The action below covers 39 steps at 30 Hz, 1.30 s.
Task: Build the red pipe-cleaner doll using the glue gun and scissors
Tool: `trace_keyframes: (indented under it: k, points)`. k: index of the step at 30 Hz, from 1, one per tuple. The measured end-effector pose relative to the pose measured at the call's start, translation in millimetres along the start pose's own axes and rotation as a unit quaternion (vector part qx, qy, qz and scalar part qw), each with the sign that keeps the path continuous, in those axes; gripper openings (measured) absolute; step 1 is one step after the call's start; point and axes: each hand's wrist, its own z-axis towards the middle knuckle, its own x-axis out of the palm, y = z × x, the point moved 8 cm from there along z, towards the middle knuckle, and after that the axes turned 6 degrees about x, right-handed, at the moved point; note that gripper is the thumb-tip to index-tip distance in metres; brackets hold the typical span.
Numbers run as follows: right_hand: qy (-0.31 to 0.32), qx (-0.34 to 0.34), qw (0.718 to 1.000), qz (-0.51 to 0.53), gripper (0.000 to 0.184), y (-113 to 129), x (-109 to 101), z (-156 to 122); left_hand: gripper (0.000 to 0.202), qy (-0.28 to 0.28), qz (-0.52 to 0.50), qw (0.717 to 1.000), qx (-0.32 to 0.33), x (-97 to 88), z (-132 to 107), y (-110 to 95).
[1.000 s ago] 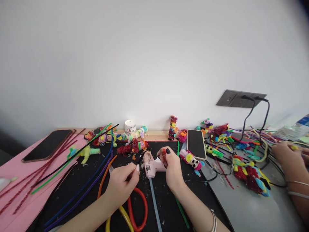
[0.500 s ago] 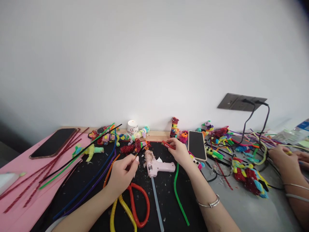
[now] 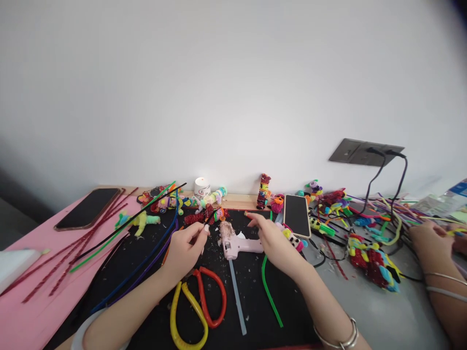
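Note:
My left hand (image 3: 187, 245) is closed in a pinch on a short, thin black pipe cleaner (image 3: 212, 217), which points up and to the right from the fingertips. Just behind it lies a dark red tinsel figure (image 3: 197, 217). My right hand (image 3: 272, 238) is open, palm down, with its fingers loosely stretched above the black mat; I see nothing held in it. It partly covers the handle end of a pale pink glue gun (image 3: 237, 246) lying between my hands. A clear glue stick (image 3: 238, 296) runs from the gun toward me. Scissors with yellow and red handles (image 3: 222, 299) lie below my left hand.
Pipe cleaners (image 3: 120, 233) and a dark phone (image 3: 89, 209) lie at left on pink sheets. Behind stand a paper cup (image 3: 202, 187) and an upright red figure (image 3: 263, 190). A white-framed phone (image 3: 296, 216) lies right. Another person's hand (image 3: 432, 243) works at far right, below wall-plugged cords (image 3: 397, 180).
The small red piece in my right hand is no longer visible; those fingers have opened and the hand has come slightly nearer. My left hand keeps its pinch. The view has shifted slightly.

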Motion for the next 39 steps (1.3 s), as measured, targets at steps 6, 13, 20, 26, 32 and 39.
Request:
trace_keyframes:
  k: [6, 13, 20, 26, 32, 39]
  points:
    - [0.077, -0.033, 0.994, -0.066, 0.041, 21, 27, -11, 0.030, -0.024, 0.032, 0.999, 0.026, -10.6, 6, 0]
    - [0.121, -0.041, 0.990, -0.065, 0.061, 18, 36, -5, 0.030, -0.012, 0.045, 0.998, 0.041, -11.2, 8, 0]
    - [0.098, -0.022, 0.992, -0.083, 0.059, 5, 35, 4, 0.030, -0.008, 0.060, 0.997, 0.058, -19.1, 7, -1]
    - [0.028, 0.022, 0.988, -0.148, 0.055, -3, 14, 11, 0.026, -0.022, 0.092, 0.994, 0.053, -34.8, 1, 8]
    - [0.094, 0.010, 0.993, -0.071, 0.038, 79, 34, -17, 0.028, -0.051, 0.114, 0.992, 0.031, -52.8, 1, 16]
    - [0.187, 0.064, 0.960, -0.201, 0.079, 121, 127, -45, 0.025, -0.119, 0.099, 0.987, -0.031, -74.7, 1, 33]
